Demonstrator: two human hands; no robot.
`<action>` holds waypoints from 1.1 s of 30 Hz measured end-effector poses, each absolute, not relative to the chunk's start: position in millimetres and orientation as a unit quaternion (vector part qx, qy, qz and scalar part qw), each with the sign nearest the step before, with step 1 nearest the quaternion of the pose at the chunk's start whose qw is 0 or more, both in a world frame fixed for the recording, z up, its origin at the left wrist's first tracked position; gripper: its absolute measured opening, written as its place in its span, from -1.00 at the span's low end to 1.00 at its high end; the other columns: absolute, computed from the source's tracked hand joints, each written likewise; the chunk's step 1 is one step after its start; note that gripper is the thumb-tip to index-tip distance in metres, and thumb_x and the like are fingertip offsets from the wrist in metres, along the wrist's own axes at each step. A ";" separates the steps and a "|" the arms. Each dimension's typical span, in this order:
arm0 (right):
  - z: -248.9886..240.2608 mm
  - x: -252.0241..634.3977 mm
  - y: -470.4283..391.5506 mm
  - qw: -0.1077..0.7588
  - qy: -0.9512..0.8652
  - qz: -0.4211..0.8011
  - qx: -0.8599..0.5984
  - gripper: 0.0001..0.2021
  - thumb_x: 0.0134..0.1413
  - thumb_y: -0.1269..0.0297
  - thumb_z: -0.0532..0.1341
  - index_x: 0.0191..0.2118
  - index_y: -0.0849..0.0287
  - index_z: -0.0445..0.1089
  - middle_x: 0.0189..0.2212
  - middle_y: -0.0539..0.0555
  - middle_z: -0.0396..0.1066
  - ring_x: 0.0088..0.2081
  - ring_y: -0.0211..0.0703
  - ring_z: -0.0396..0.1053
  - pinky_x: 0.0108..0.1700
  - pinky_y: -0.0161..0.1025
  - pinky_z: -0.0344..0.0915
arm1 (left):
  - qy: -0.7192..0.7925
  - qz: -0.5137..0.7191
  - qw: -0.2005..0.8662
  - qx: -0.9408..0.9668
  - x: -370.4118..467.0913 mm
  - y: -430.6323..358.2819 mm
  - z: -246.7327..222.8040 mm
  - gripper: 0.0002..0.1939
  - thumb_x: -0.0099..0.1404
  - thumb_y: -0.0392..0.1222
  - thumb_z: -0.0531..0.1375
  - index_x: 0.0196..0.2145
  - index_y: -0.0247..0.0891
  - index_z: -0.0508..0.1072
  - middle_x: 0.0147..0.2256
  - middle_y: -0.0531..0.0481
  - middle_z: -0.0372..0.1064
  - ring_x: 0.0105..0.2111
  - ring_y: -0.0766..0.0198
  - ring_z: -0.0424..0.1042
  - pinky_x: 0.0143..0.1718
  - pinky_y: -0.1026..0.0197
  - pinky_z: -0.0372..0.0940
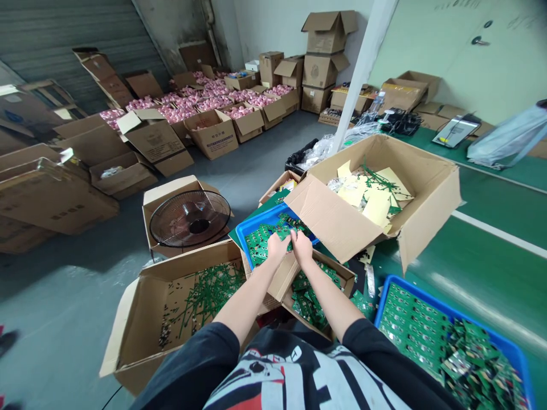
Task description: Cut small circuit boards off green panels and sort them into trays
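My left hand [277, 249] and my right hand [302, 247] meet over the near edge of a blue tray [240, 234] holding green circuit boards [258, 242]. Both hands are closed, thumbs close together, on a small green circuit board [284, 232] that my fingers partly cover. Right below my hands stands a small cardboard box [280, 280] with more green boards inside. To the left, a larger open carton [147, 319] contains thin green board strips [217, 290] and small dark bits.
A big carton [431, 188] with yellow sheets and green strips stands at right. Another blue tray [453, 310] holds board panels and loose boards. A fan [190, 219] sits beyond the left carton. Cartons of pink items [205, 97] line the back; a white post [363, 68] rises ahead.
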State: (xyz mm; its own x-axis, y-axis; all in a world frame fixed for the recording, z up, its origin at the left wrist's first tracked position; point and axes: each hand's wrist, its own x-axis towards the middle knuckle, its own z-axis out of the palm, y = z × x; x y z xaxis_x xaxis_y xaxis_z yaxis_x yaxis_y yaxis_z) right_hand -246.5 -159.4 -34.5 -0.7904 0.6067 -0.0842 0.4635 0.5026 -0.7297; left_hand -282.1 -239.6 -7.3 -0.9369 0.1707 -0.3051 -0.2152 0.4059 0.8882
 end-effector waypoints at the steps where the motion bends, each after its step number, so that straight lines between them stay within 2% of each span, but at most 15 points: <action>1: -34.7 -247.5 -159.6 0.087 -0.863 0.389 -0.311 -0.72 0.13 0.09 0.03 -0.49 0.15 0.19 -0.48 0.17 0.43 -0.31 -0.08 0.41 -0.28 -0.29 0.20 | 0.823 0.541 0.175 -0.013 -282.1 -239.5 -8.1 -0.86 0.03 -0.18 0.24 -0.51 -0.31 0.40 -0.62 -0.01 0.35 -0.63 0.26 0.38 -0.61 0.31 0.21; 5: -33.9 -255.5 -151.8 0.076 -0.855 0.395 -0.327 -0.70 0.18 0.12 -0.04 -0.47 0.17 0.24 -0.42 0.21 0.45 -0.26 -0.08 0.42 -0.24 -0.28 0.22 | 0.826 0.531 0.189 -0.001 -280.9 -240.0 -11.3 -0.82 0.03 -0.15 0.25 -0.48 -0.31 0.37 -0.58 -0.02 0.35 -0.65 0.26 0.36 -0.59 0.27 0.22; 8: -30.0 -262.4 -140.6 0.072 -0.846 0.406 -0.337 -0.63 0.20 0.10 -0.10 -0.43 0.20 0.28 -0.39 0.27 0.45 -0.26 -0.05 0.42 -0.23 -0.25 0.23 | 0.823 0.533 0.196 -0.001 -280.9 -241.3 -12.3 -0.73 0.08 -0.04 0.21 -0.41 -0.30 0.32 -0.60 0.02 0.31 -0.69 0.30 0.32 -0.63 0.27 0.20; 12: -24.3 -264.0 -137.0 0.067 -0.843 0.415 -0.334 -0.67 0.12 0.05 0.02 -0.31 0.25 0.31 -0.31 0.30 0.44 -0.21 0.01 0.40 -0.18 -0.20 0.21 | 0.828 0.533 0.174 -0.009 -284.6 -242.8 -14.1 -0.70 0.24 0.01 0.01 -0.49 -0.26 0.24 -0.61 0.06 0.24 -0.65 0.33 0.29 -0.59 0.28 0.20; 16: -24.7 -259.2 -148.3 0.044 -0.826 0.485 -0.284 -0.68 0.06 0.00 0.06 -0.42 0.17 0.30 -0.41 0.18 0.44 -0.27 -0.02 0.41 -0.22 -0.21 0.22 | 0.839 0.522 0.151 -0.001 -287.4 -242.0 -17.8 -0.72 0.28 -0.05 -0.03 -0.52 -0.24 0.20 -0.55 0.04 0.24 -0.54 0.31 0.32 -0.48 0.27 0.21; 20: -28.0 -255.8 -155.2 0.063 -0.810 0.520 -0.262 -0.74 0.07 0.08 0.07 -0.48 0.15 0.25 -0.41 0.16 0.42 -0.25 -0.05 0.39 -0.19 -0.21 0.21 | 0.856 0.498 0.140 0.028 -289.0 -243.2 -19.4 -0.71 0.25 -0.07 0.03 -0.57 -0.22 0.17 -0.53 0.00 0.26 -0.41 0.23 0.34 -0.31 0.22 0.20; 23: -29.0 -253.8 -154.9 0.074 -0.798 0.541 -0.254 -0.76 0.06 0.12 0.08 -0.51 0.13 0.22 -0.46 0.09 0.39 -0.31 -0.10 0.38 -0.21 -0.22 0.23 | 0.860 0.487 0.148 0.046 -290.5 -245.7 -19.1 -0.69 0.23 -0.04 0.06 -0.60 -0.21 0.18 -0.53 -0.01 0.27 -0.36 0.18 0.35 -0.27 0.20 0.18; 25: -29.1 -251.7 -154.5 0.074 -0.787 0.561 -0.244 -0.76 0.04 0.10 0.08 -0.51 0.12 0.23 -0.54 0.02 0.35 -0.43 -0.17 0.36 -0.29 -0.25 0.26 | 0.858 0.486 0.157 0.052 -290.6 -247.1 -18.8 -0.69 0.23 -0.01 0.06 -0.58 -0.21 0.19 -0.54 -0.01 0.27 -0.39 0.19 0.36 -0.31 0.22 0.19; 29: -29.2 -247.6 -155.6 0.060 -0.767 0.596 -0.229 -0.76 0.05 0.07 0.06 -0.50 0.11 0.22 -0.66 -0.10 0.23 -0.68 -0.28 0.21 -0.53 -0.29 0.23 | 0.847 0.496 0.185 0.054 -287.0 -247.2 -18.9 -0.66 0.23 0.08 0.01 -0.50 -0.23 0.24 -0.59 0.03 0.24 -0.60 0.28 0.32 -0.52 0.26 0.18; 31: -29.3 -247.5 -157.0 0.060 -0.767 0.595 -0.233 -0.77 0.06 0.10 0.07 -0.52 0.10 0.19 -0.67 -0.10 0.22 -0.68 -0.28 0.20 -0.53 -0.30 0.22 | 0.843 0.500 0.190 0.050 -285.0 -245.9 -19.0 -0.66 0.25 0.09 -0.02 -0.47 -0.23 0.24 -0.59 0.05 0.24 -0.66 0.31 0.29 -0.59 0.27 0.15; 33: -29.6 -248.9 -158.9 0.067 -0.774 0.579 -0.248 -0.78 0.06 0.15 0.07 -0.53 0.10 0.16 -0.64 -0.07 0.25 -0.60 -0.23 0.26 -0.45 -0.27 0.25 | 0.845 0.500 0.184 0.043 -284.2 -244.0 -19.0 -0.67 0.26 0.07 -0.03 -0.46 -0.24 0.23 -0.56 0.03 0.25 -0.65 0.32 0.29 -0.60 0.28 0.15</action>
